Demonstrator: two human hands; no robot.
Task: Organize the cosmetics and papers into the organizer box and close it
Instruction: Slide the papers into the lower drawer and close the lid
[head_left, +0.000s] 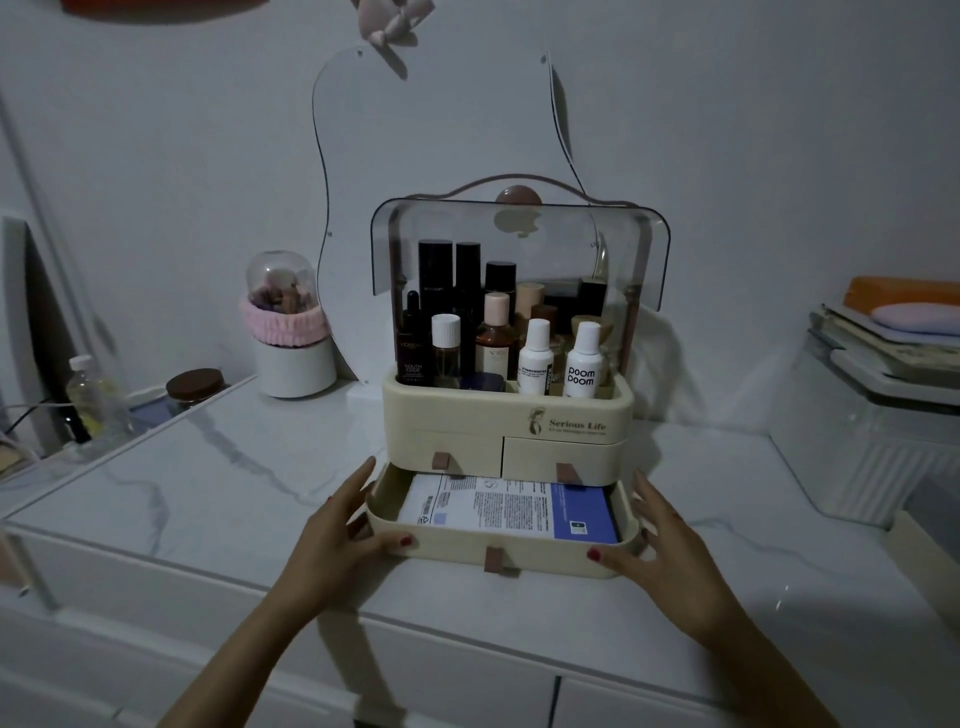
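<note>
Organizer box (506, 431): one cream box stands on your marble-patterned dresser top (208, 467), near the back wall, with "Serious Life" printed on its front.
Lid (519, 249): one clear smoky cover, swung up and open above the top tray.
Drawers: three in all. Two small upper drawers (561, 449) sit side by side, both pushed in; one wide bottom drawer (501, 558) is pulled out towards you.
Pull tabs: three brownish tabs, one on each drawer front.
Papers (498, 506): flat inside the open bottom drawer, a white printed sheet on the left and a blue one (576, 512) on the right; you cannot tell whether more lie beneath.
Cosmetics (498, 332): upright in the top tray, about a dozen bottles and tubes; four white-capped ones stand in the front row, and the rear ones overlap too much to count exactly.
Your left hand (343, 525): fingers spread and straight, thumb pressing the drawer's front left corner.
Your right hand (670, 540): fingers spread along the drawer's right side, thumb on the front right corner.
Beside the box: one white cup (293, 364) with a pink band and clear dome, on the left.
</note>
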